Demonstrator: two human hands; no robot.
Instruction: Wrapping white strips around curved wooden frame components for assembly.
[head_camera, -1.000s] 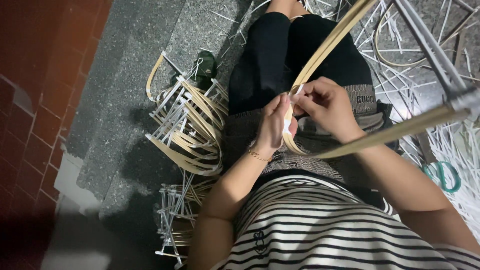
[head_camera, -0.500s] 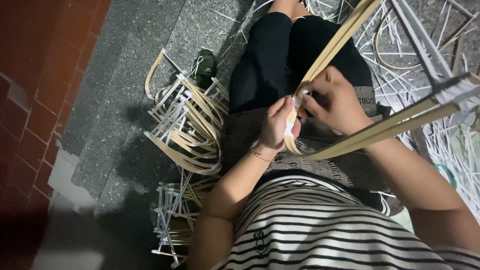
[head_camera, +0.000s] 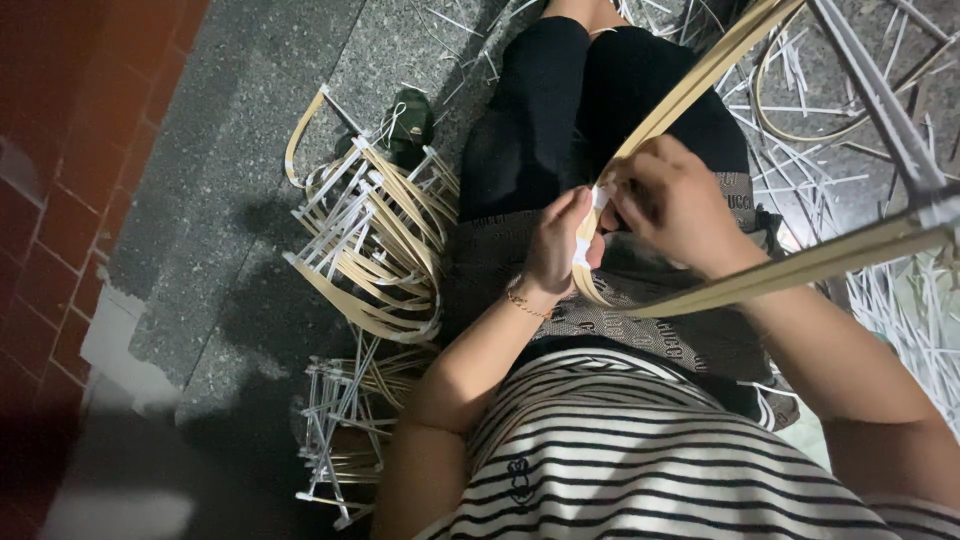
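Observation:
A bundle of thin bent bamboo strips (head_camera: 690, 95) rises from my lap toward the upper right, and its other end runs out to the right edge. My left hand (head_camera: 558, 245) pinches the bend of the strips, where a white tape band (head_camera: 585, 250) wraps them. My right hand (head_camera: 675, 205) grips the same bend from the other side, fingers curled on the tape. Both hands are over my lap, above a patterned brown cloth (head_camera: 690, 335).
A pile of bent, tape-bound bamboo pieces (head_camera: 375, 250) lies on the grey stone floor to my left, with more (head_camera: 340, 440) below it. White scraps (head_camera: 900, 300) litter the floor on the right. A red brick wall (head_camera: 60, 200) stands at far left.
The hands have kept working at the bend; the left thumb has shifted slightly along the tape. The view has drifted a little.

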